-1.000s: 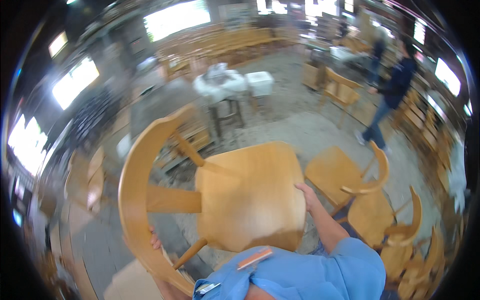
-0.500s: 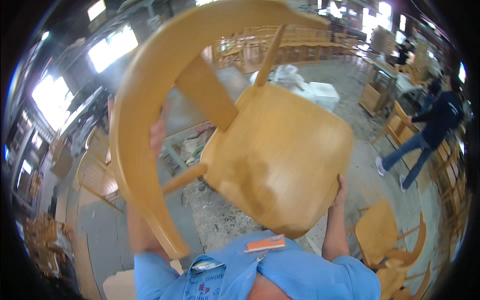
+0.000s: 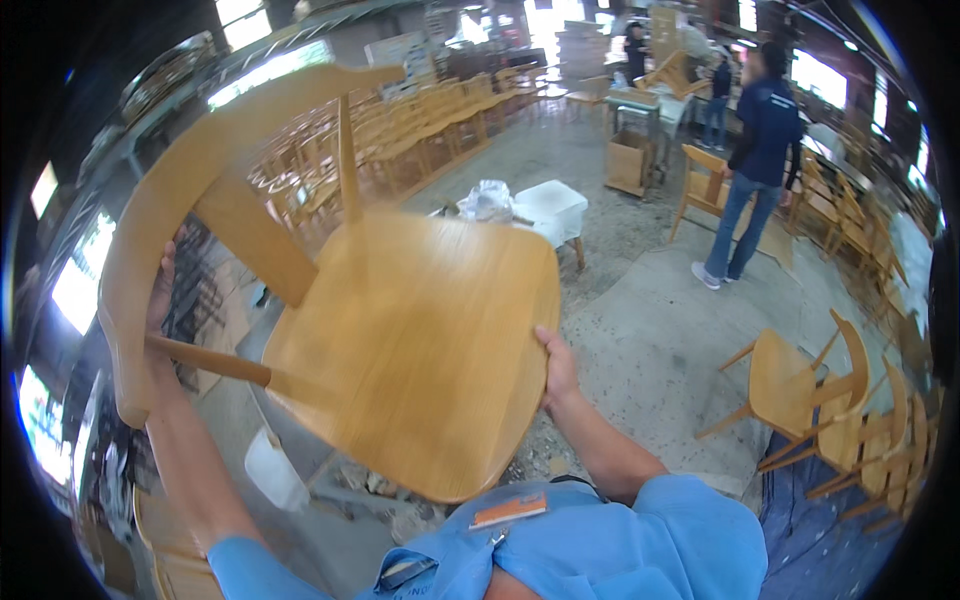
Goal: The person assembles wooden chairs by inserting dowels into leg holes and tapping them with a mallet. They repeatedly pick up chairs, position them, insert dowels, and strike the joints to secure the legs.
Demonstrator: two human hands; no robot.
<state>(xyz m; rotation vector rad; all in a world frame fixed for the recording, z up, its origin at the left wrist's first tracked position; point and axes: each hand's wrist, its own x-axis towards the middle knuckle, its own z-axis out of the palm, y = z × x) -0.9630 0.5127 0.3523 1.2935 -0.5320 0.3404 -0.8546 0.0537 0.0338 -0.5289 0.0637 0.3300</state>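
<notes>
A curved-back wooden chair (image 3: 430,330) is held up in front of the wearer's blue shirt (image 3: 640,545), its seat at the centre of the view and its bowed backrest (image 3: 165,190) reaching out toward 10 o'clock. The hands are set well apart: the backrest is gripped at 9 o'clock by the left hand (image 3: 163,285), whose palm is hidden, and the seat edge is clamped between 4 and 5 o'clock by the right hand (image 3: 556,368), with its underside fingers out of sight. The chair's legs are hidden by the seat.

A slip seems likeliest at the seat edge, where little of the smooth, rounded wood appears to be covered; were that hold lost, the chair could be tipped about the left hand. If it were swung widely toward 3 or 4 o'clock, the standing chairs (image 3: 785,385) there might be struck and scuffed. At 1 o'clock, the white box (image 3: 550,210) could be knocked by an unseen leg. The finish might also be scratched at 6 o'clock by the orange badge (image 3: 510,508), which is worn close to the seat's near corner.
</notes>
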